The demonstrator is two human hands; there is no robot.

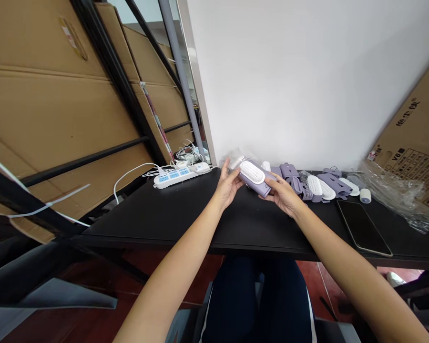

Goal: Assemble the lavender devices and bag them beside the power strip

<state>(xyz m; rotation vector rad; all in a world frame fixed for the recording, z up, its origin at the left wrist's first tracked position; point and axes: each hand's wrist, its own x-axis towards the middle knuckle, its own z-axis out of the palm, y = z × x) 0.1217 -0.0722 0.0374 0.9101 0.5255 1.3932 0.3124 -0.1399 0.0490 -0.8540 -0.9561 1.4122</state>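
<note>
1. Two hands are seen, and both are closed on one same thing: the left hand (229, 186) has the upper left end, the right hand (283, 194) has the lower right end.
2. This thing is one purple device (266, 186) with one white oval grille (252, 172). It is held tilted, above the black table (171, 216), near the white wall (307, 85).
3. Of clear plastic bag (227, 155), one shows behind the device, close to the left fingers.
4. At least three white oval pieces (314, 185) lie to the right, among several purple parts (334, 185); these overlap, so I cannot count them exactly.
5. There is one small white cylinder (365, 196) and one dark phone (363, 227), lying just beside each other.
6. One power strip (180, 175) lies on the left, with white cables.
7. On the right, crumpled clear wrapping (393, 195) stands before one printed carton (414, 143) and covers its lower part.
8. The device and the right hand partly hide the nearest parts of the pile.
</note>
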